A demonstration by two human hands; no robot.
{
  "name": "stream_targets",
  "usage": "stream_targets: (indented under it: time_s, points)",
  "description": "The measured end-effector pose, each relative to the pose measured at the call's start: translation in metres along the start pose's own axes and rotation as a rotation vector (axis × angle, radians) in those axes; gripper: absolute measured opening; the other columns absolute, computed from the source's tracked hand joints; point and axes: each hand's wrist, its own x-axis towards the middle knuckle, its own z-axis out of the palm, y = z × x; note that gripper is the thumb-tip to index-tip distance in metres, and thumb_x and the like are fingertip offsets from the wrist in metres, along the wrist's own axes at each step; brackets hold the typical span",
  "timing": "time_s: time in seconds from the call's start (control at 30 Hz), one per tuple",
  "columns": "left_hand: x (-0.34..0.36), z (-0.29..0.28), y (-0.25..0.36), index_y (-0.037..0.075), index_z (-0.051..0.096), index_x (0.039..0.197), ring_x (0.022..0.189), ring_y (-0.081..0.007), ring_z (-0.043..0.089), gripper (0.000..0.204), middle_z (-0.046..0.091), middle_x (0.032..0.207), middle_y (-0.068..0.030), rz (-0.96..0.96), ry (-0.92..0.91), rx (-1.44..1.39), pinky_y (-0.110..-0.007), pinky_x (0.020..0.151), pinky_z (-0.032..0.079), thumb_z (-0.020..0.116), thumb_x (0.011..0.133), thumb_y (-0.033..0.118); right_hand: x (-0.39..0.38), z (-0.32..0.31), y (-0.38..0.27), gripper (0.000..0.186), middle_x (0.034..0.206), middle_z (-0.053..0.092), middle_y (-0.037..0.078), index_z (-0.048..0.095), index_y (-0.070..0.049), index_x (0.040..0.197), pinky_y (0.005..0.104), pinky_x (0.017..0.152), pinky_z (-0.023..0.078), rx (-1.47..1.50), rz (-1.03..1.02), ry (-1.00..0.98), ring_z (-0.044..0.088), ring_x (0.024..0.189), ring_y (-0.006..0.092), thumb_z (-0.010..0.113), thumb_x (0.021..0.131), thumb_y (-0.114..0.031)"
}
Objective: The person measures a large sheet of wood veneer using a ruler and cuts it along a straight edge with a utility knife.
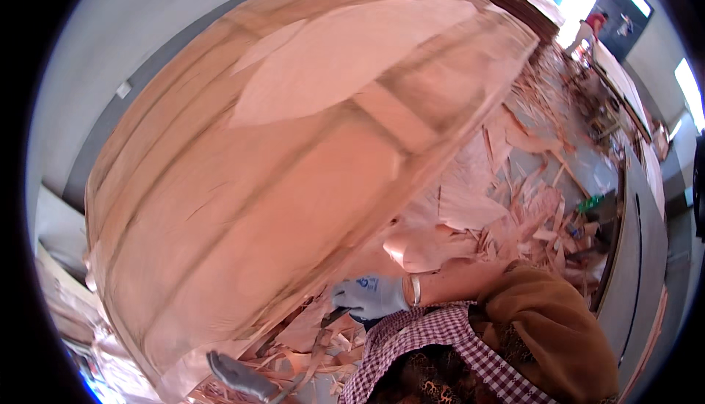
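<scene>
A broad, pinkish-tan stack of wood veneer sheets (294,176) fills the middle and left, with a paler veneer piece (330,59) lying on top. At the lower edge, my left hand (241,376), in a grey glove, lies beside the near corner of the stack, its visible fingers stretched out. My right hand (373,297), in a light grey-blue glove, is bent downward by the stack's near edge. Its fingers are curled, and a dark narrow piece shows just below them; what they hold is unclear. A thin veneer strip (312,360) hangs between my two hands.
Veneer scraps (485,213) litter the floor on the right. A grey board (639,250) stands along the right side, with a green bottle (590,204) near it. Another veneer stack (514,0) is at the back. A person in red (593,24) bends near the far doorway.
</scene>
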Motion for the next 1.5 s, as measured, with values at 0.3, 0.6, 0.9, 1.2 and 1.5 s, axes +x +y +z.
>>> stream_targets:
  time_s: [0.3,0.6,0.9,1.2,1.5]
  points:
    - [-0.116,0.152,0.271,-0.002,0.049,0.125,0.125,-0.0394,0.039,0.041,0.041,0.136,-0.0215,0.701,-0.573,0.097,-0.046,0.105,0.029,0.054,0.089,0.017,-0.235,-0.082,0.068,0.024,0.098,0.056,0.017,0.057,-0.006,0.098,0.0446,0.076,0.047,0.065,0.253,0.140,0.056,0.093,0.0349,0.053,0.084,-0.025]
    - [-0.134,0.212,0.402,0.001,0.051,0.122,0.118,-0.0309,0.048,0.055,0.051,0.127,-0.0175,0.479,-1.041,0.871,-0.046,0.097,0.037,0.047,0.088,0.045,-0.484,-0.153,0.085,0.016,0.088,0.058,0.018,0.058,-0.005,0.093,0.0430,0.070,0.047,0.019,0.832,0.487,0.058,0.081,0.0365,0.052,0.085,-0.018]
    - [-0.292,0.347,0.641,0.000,0.056,0.115,0.091,-0.0357,0.060,0.045,0.063,0.102,-0.0184,1.057,-1.297,0.127,-0.043,0.082,0.047,0.052,0.088,0.035,-0.599,-0.211,0.150,0.024,0.087,0.063,0.017,0.062,-0.007,0.105,0.0383,0.070,0.049,0.114,1.083,0.801,0.062,0.080,0.0338,0.060,0.085,-0.018]
    - [-0.458,0.491,0.795,-0.002,0.055,0.119,0.053,-0.0216,0.060,0.043,0.060,0.066,-0.0149,0.924,-1.719,0.234,-0.034,0.056,0.049,0.057,0.087,0.026,-0.783,-0.324,0.243,0.024,0.085,0.064,0.018,0.059,-0.005,0.103,0.0381,0.066,0.048,0.331,1.490,0.971,0.062,0.074,0.0323,0.055,0.084,-0.020]
    - [-0.722,0.553,1.082,0.004,0.057,0.115,0.096,-0.0374,0.058,0.040,0.060,0.108,-0.0205,1.695,-1.912,-0.528,-0.041,0.082,0.047,0.045,0.078,-0.005,-1.012,-0.300,0.195,0.023,0.085,0.063,0.002,0.063,-0.004,0.102,0.0203,0.046,0.039,0.684,1.214,2.612,0.054,0.061,0.0068,0.057,0.088,-0.020]
